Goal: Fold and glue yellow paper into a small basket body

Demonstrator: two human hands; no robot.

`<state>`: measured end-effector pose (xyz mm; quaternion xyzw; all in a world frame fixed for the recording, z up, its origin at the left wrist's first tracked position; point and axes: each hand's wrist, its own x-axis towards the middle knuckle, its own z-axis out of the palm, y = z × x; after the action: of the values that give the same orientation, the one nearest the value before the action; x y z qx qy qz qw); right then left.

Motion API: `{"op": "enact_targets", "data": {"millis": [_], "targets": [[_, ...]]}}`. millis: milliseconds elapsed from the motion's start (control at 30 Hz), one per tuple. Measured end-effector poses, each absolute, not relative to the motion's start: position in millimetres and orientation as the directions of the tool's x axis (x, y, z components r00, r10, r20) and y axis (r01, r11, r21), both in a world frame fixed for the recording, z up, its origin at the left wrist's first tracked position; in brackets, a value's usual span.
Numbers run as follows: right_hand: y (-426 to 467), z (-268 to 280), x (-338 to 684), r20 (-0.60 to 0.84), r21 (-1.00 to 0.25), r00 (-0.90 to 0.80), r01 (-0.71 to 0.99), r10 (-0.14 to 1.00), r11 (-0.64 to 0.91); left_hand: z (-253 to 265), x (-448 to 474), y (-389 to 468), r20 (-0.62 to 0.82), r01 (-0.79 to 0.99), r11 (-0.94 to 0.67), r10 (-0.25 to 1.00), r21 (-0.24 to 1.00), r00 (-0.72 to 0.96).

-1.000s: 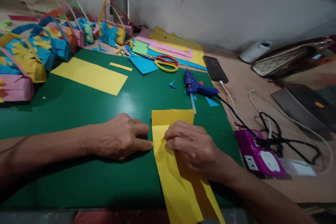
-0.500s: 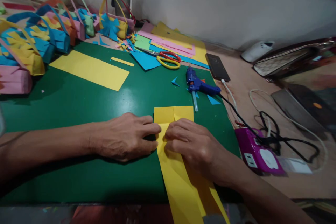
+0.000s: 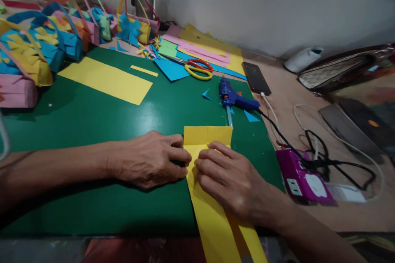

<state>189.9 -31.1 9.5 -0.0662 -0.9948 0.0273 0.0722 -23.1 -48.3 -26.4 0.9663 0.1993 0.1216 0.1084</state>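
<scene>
A long folded strip of yellow paper [image 3: 212,213] lies on the green mat and hangs over its near edge. A flap stands out flat across its far end. My left hand [image 3: 154,160] has its fingers curled and closed on the paper's left edge. Over the right half rests my right hand [image 3: 231,176], its fingers bent together and pressed on the folded layer just below the flap; its thumb is hidden. Just beyond the flap lies a blue glue gun [image 3: 231,96], its clear glue stick pointing toward the paper.
Scissors [image 3: 199,69] lie by stacked coloured sheets [image 3: 212,45]. A flat yellow rectangle [image 3: 106,80] and thin strip [image 3: 144,70] are on the green mat [image 3: 123,115]. Several paper baskets [image 3: 69,43] line the left back. At right are a phone [image 3: 256,77], cables and a purple socket box [image 3: 304,178].
My right hand has flattened and shifted slightly right, its fingers less curled. The paper's far flap now lies flatter and a little further right. My left hand still grips the left edge.
</scene>
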Motion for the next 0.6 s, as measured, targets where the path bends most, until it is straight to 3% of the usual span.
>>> {"op": "enact_targets", "data": {"millis": [600], "targets": [[-31.1,9.8,194.0,0.179,-0.070,-0.963,0.193,0.203,0.979,-25.9,-23.0,-47.8,0.138,0.389,-0.888,0.430,0.245,0.892]]}}
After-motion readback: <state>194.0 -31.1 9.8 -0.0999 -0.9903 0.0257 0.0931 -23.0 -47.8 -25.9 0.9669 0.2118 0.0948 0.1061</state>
